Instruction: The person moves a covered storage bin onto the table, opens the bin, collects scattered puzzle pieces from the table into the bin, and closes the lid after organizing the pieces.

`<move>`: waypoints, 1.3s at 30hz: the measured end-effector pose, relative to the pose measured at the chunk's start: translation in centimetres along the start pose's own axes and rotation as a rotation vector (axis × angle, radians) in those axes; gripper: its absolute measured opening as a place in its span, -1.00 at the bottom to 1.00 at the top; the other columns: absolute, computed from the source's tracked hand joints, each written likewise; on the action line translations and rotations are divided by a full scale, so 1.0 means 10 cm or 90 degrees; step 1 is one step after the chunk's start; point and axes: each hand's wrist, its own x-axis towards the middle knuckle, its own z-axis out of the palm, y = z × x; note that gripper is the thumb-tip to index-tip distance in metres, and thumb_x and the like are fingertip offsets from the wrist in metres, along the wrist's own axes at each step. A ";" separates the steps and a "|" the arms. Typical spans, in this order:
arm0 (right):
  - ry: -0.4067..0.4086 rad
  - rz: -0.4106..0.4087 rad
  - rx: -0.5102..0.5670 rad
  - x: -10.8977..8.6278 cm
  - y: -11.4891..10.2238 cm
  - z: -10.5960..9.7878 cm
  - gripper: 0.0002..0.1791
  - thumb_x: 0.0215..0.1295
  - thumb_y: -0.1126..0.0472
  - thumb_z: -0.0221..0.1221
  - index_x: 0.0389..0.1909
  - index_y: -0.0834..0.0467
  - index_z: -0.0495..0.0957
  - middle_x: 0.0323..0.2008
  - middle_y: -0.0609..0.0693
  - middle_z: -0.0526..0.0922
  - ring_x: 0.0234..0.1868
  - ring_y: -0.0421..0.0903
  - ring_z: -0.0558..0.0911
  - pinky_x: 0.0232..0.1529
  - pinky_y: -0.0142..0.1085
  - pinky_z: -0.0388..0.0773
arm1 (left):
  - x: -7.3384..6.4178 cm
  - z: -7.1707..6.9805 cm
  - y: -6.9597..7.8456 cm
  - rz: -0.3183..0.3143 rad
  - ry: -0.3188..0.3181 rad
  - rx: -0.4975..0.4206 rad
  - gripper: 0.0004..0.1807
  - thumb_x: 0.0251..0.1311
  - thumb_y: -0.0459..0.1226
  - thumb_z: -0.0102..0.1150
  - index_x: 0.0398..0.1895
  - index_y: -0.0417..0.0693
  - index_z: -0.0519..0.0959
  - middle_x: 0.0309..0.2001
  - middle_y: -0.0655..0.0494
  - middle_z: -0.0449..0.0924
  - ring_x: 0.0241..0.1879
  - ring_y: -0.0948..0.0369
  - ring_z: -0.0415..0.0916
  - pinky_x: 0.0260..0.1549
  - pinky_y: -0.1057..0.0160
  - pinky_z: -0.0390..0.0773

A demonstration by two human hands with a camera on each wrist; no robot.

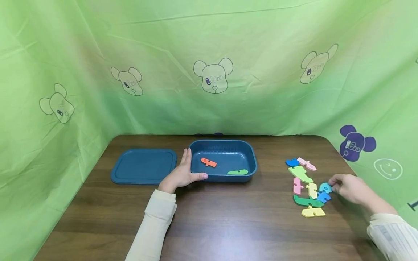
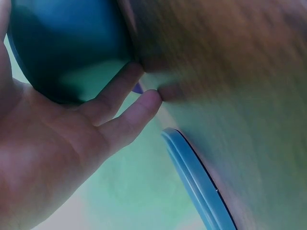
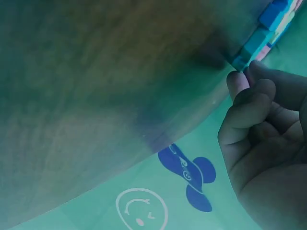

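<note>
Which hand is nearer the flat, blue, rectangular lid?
Left. The left hand is beside the lid, against the deep, blue, rectangular container; the right hand is farther right, beyond the container, pinching a flat light-blue piece.

Over the blue box the way is open from above; inside, an orange piece and a light green piece lie low, below its rim. My left hand bars its left side, filling the narrow strip between it and a flat blue lid. Behind it, a green curtain rises like a wall. To its right runs an open stretch of table, ending at a cluster of coloured pieces, where my right hand, pinching a light blue piece, blocks the far side. In front of it, a wide passage lies between my sleeves.
</note>
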 end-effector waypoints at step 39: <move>0.084 0.008 -0.052 -0.15 0.05 0.04 -0.92 0.15 0.34 0.32 -0.47 0.16 0.61 -0.54 -0.11 0.57 -0.49 -0.11 0.50 -0.44 -0.09 0.45 | -0.01 0.01 0.02 -0.011 0.002 0.004 0.39 0.08 0.27 0.38 0.64 0.00 -0.42 0.63 0.01 -0.52 0.48 -0.21 0.05 0.18 -0.14 0.43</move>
